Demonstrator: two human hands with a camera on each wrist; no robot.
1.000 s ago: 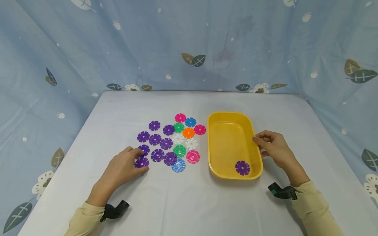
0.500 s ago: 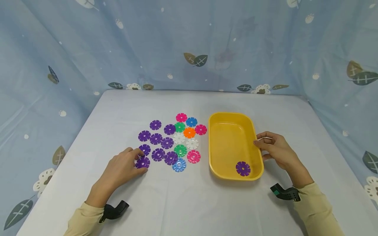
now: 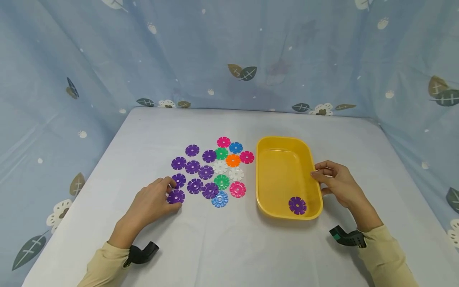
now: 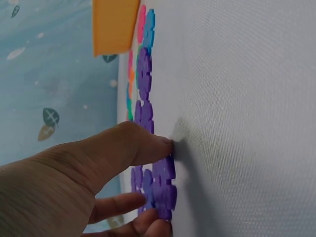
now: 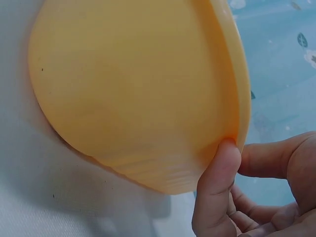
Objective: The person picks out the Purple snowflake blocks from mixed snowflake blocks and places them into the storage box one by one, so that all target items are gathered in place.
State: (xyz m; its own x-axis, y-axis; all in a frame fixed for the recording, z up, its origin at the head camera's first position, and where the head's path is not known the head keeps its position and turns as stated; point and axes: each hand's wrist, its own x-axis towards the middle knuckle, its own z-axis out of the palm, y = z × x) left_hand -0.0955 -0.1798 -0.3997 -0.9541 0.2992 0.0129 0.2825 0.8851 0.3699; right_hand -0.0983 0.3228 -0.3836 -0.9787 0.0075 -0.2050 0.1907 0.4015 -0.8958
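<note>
My left hand (image 3: 152, 202) is at the near left of a spread of flower-shaped interlocking discs, its thumb and fingertips at opposite edges of a purple disc (image 3: 176, 196). In the left wrist view that purple disc (image 4: 164, 185) lies between thumb and fingers, low over the cloth. Another purple disc (image 3: 179, 181) is right beside the fingertips. My right hand (image 3: 337, 184) pinches the right rim of a yellow tray (image 3: 283, 175); the right wrist view has the thumb and a finger on the tray's rim (image 5: 241, 98). One purple disc (image 3: 297, 205) lies in the tray's near right corner.
Several more purple discs (image 3: 192, 167) lie left of a mixed group with a pink disc (image 3: 238, 189), an orange disc (image 3: 233, 160), a green disc (image 3: 221, 182), a white disc (image 3: 236, 173) and a blue disc (image 3: 220, 199). A patterned blue curtain (image 3: 201, 52) surrounds the white-covered table (image 3: 229, 251).
Everything sits slightly further right in the head view, as the camera has turned a little. Both hands keep their places at the purple disc and the tray rim.
</note>
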